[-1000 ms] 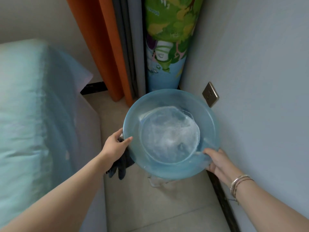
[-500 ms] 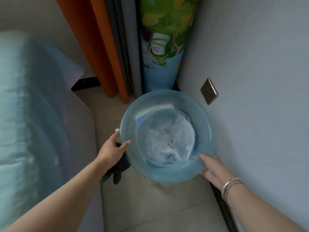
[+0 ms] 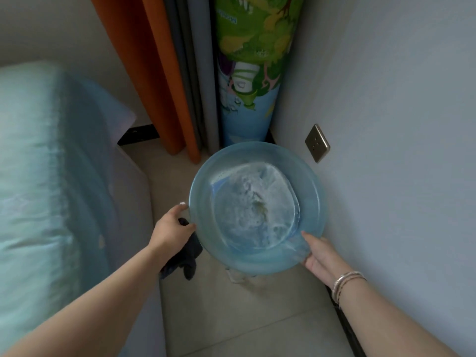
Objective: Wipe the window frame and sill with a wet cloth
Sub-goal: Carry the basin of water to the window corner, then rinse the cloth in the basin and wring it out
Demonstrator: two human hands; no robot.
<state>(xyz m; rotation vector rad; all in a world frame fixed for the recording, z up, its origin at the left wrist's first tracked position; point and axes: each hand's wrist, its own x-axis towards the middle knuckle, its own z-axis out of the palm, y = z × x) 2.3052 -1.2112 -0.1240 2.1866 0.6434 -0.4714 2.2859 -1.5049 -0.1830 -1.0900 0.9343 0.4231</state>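
I hold a translucent blue plastic basin of foamy water above the tiled floor, one of my hands on each side. My left hand curls over the basin's left rim and also grips a dark cloth, which hangs down below my fingers. My right hand cups the near right rim, fingers under it and thumb on top; bracelets circle that wrist. A bed with pale green bedding lies on my left. Ahead hang an orange curtain and a grey curtain, beside a rolled cartoon-print mat. A brass wall socket sits on the right wall.
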